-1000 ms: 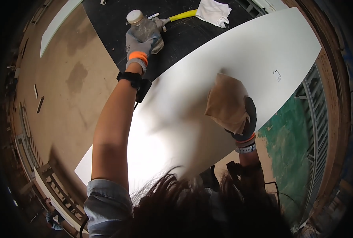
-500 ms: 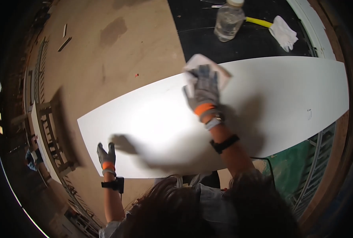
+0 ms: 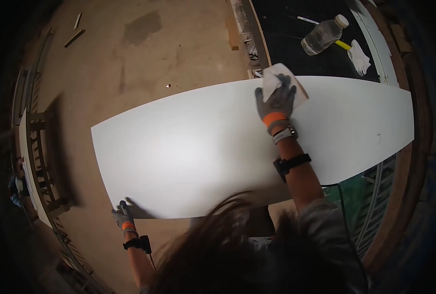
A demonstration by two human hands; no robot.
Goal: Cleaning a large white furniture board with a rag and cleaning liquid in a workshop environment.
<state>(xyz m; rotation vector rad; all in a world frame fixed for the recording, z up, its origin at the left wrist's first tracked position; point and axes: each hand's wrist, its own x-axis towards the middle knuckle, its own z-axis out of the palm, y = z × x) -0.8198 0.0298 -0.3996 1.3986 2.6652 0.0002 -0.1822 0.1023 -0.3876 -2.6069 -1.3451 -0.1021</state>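
Observation:
A long white panel (image 3: pixel 188 142) lies across the view in front of me. My right hand (image 3: pixel 278 102), in a grey glove with an orange cuff, presses a pale folded cloth (image 3: pixel 300 93) onto the panel's far edge, right of the middle. The fingers lie bent over the cloth, and part of it sticks out past them. At the panel's near left corner, my gloved left hand (image 3: pixel 124 214) grips the edge, one digit on top and others at the outer side. The undersides of its fingers are hidden.
Beyond the panel, a black surface (image 3: pixel 286 34) bears a clear bottle (image 3: pixel 321 36) with a white cap, a yellow handle (image 3: pixel 342 45), a white glove or rag (image 3: pixel 359 58) and a pen-like stick (image 3: pixel 307 20). A wooden rack (image 3: pixel 44 161) stands at the left. Green material (image 3: pixel 347 196) shows below right.
My right hand has slid the cloth rightward along the far edge. My left hand has come down from above the panel to its near left corner. The view has shifted somewhat.

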